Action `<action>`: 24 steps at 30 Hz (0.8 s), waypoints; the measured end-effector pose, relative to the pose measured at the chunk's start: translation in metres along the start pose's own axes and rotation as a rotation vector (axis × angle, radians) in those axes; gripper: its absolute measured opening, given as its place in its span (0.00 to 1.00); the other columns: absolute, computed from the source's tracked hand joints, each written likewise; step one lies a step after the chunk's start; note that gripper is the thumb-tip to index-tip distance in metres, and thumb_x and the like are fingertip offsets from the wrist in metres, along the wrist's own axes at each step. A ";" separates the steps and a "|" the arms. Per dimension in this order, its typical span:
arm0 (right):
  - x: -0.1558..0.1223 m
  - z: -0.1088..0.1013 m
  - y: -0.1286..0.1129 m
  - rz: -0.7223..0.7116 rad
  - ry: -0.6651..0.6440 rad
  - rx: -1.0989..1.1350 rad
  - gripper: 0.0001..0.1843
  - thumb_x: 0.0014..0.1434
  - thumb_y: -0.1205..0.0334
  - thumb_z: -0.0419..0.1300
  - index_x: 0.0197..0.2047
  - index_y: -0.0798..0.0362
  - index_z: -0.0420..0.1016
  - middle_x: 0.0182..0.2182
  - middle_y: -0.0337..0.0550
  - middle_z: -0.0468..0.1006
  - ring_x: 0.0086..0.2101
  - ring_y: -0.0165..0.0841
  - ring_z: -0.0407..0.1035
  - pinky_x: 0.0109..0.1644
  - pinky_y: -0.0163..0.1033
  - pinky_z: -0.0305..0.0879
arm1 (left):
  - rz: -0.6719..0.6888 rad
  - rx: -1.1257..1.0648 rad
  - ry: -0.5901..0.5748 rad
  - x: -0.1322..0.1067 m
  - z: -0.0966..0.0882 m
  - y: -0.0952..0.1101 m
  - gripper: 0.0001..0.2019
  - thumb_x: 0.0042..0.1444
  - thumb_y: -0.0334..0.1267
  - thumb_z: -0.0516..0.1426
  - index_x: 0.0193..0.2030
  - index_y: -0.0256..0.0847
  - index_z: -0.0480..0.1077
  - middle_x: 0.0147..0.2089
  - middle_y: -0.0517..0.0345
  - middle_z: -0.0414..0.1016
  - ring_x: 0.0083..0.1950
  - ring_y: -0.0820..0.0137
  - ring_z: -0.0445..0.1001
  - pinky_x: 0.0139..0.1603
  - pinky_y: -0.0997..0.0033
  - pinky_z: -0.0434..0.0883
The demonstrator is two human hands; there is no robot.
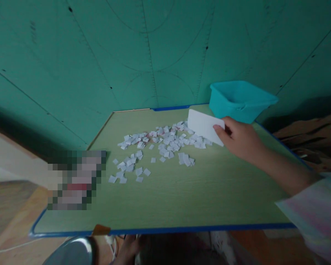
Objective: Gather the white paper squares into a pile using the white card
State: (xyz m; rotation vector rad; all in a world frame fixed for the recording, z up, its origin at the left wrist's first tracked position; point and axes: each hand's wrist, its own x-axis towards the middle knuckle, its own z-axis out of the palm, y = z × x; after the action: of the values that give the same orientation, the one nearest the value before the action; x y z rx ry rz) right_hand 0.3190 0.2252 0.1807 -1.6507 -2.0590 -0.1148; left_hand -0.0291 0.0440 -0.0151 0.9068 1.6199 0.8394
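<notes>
My right hand (237, 136) is closed on the right end of a white card (204, 125), with the thumb on the near face. The card has rounded corners and is held tilted above the far right part of the scattered small white paper squares (168, 141). These lie loosely spread and overlapping across the middle of the table (209, 198). Below the table's front edge, in shadow, shows what looks like my left hand (130, 247); its fingers are too dark to make out.
A turquoise plastic bin (239, 106) stands at the table's back right corner, against the green wall (171, 48). A blurred-out flat item (77, 182) lies along the left edge. Brown tape (101, 229) sits on the blue front rim. A round dark object (71, 252) is below.
</notes>
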 end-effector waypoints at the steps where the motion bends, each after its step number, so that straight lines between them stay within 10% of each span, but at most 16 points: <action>1: 0.000 0.002 -0.003 -0.021 -0.013 -0.026 0.14 0.61 0.53 0.45 0.28 0.50 0.62 0.20 0.41 0.66 0.22 0.33 0.58 0.28 0.38 0.45 | 0.001 -0.002 -0.014 0.000 0.000 -0.001 0.06 0.37 0.40 0.66 0.19 0.48 0.72 0.23 0.54 0.78 0.43 0.50 0.76 0.51 0.53 0.70; 12: 0.011 0.012 -0.039 -0.195 0.049 -0.082 0.15 0.63 0.57 0.45 0.35 0.56 0.68 0.25 0.44 0.75 0.24 0.30 0.63 0.27 0.35 0.45 | 0.044 0.015 -0.049 0.006 0.011 -0.014 0.13 0.33 0.52 0.59 0.16 0.49 0.62 0.26 0.51 0.79 0.38 0.52 0.76 0.43 0.56 0.74; 24: 0.026 0.039 -0.069 -0.334 0.000 -0.240 0.17 0.64 0.59 0.41 0.39 0.56 0.69 0.32 0.48 0.78 0.27 0.32 0.68 0.27 0.38 0.41 | 0.060 0.068 0.108 0.004 0.006 -0.023 0.12 0.35 0.40 0.58 0.31 0.46 0.69 0.24 0.59 0.77 0.51 0.52 0.73 0.53 0.55 0.68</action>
State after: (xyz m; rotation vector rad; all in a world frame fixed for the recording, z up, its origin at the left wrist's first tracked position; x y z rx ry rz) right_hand 0.2378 0.2445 0.1746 -1.4181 -2.3810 -0.4912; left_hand -0.0275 0.0373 -0.0387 0.9762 1.7304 0.8929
